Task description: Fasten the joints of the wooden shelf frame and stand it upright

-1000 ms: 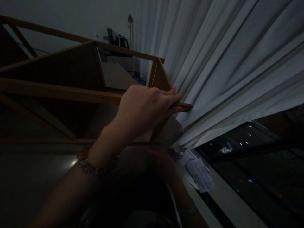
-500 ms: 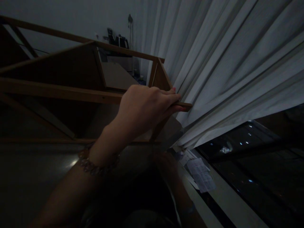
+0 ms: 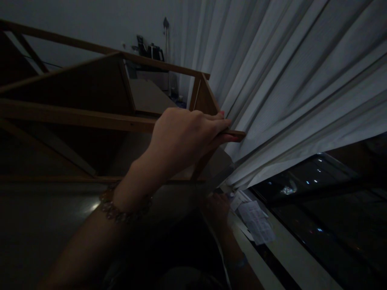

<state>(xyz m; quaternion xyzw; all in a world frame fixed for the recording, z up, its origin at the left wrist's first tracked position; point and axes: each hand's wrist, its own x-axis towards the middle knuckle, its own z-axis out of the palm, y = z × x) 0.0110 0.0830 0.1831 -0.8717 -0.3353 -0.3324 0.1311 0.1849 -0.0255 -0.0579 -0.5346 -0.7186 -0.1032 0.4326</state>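
Observation:
The room is very dark. My left hand [image 3: 187, 137], with a beaded bracelet on its wrist, is closed on the right end of a wooden rail [image 3: 75, 117] of a wooden frame [image 3: 199, 94], close to the white curtain [image 3: 287, 92]. My right hand [image 3: 216, 207] is low in the shadow beneath the frame, just left of some white papers [image 3: 255, 221] on the sill. Its fingers are too dim to make out.
The curtain hangs along the right, with a dark window [image 3: 317, 189] below it showing small lights. A pale sill [image 3: 287, 257] runs along the window. A kettle [image 3: 155, 52] stands on a surface at the back wall. The floor on the left is dark.
My right hand has moved a little to the right, toward the papers on the sill. My left hand has stayed on the rail.

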